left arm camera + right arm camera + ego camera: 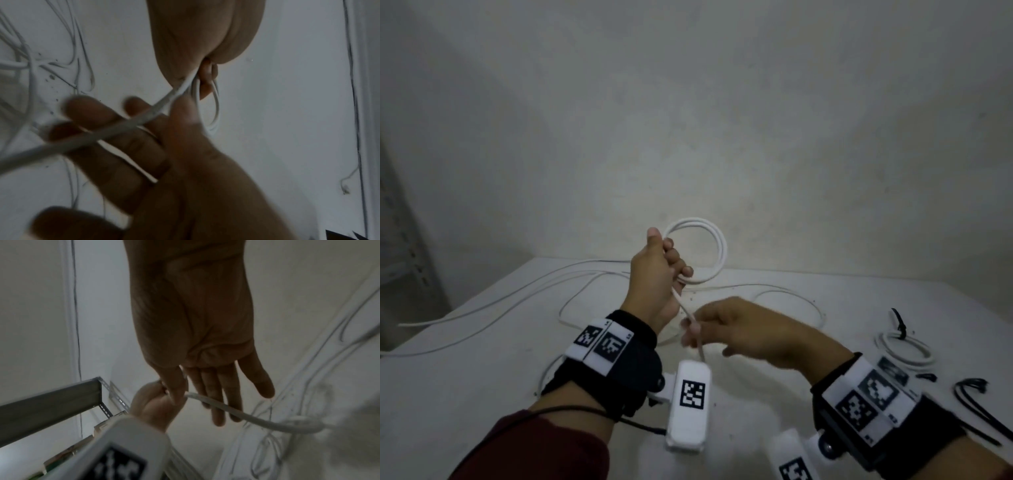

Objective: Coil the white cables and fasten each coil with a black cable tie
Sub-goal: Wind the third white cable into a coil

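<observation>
My left hand [657, 270] is raised above the table and grips a small coil of white cable [722, 250] in its fist. The coil's loops [216, 110] hang from the curled fingers of the left hand [205, 40]. A taut strand of the same cable [686, 310] runs down to my right hand [739, 329]. There the strand [246, 417] lies across the nearly straight fingers of the right hand [191, 321], close beside the left hand [152, 402]. The right hand is blurred.
More white cable [517, 294] lies in long loose runs over the white table [465, 370]. At the right sit a coiled cable with a black tie [904, 349] and loose black ties [976, 401]. A metal shelf rack [400, 240] stands left; a wall is behind.
</observation>
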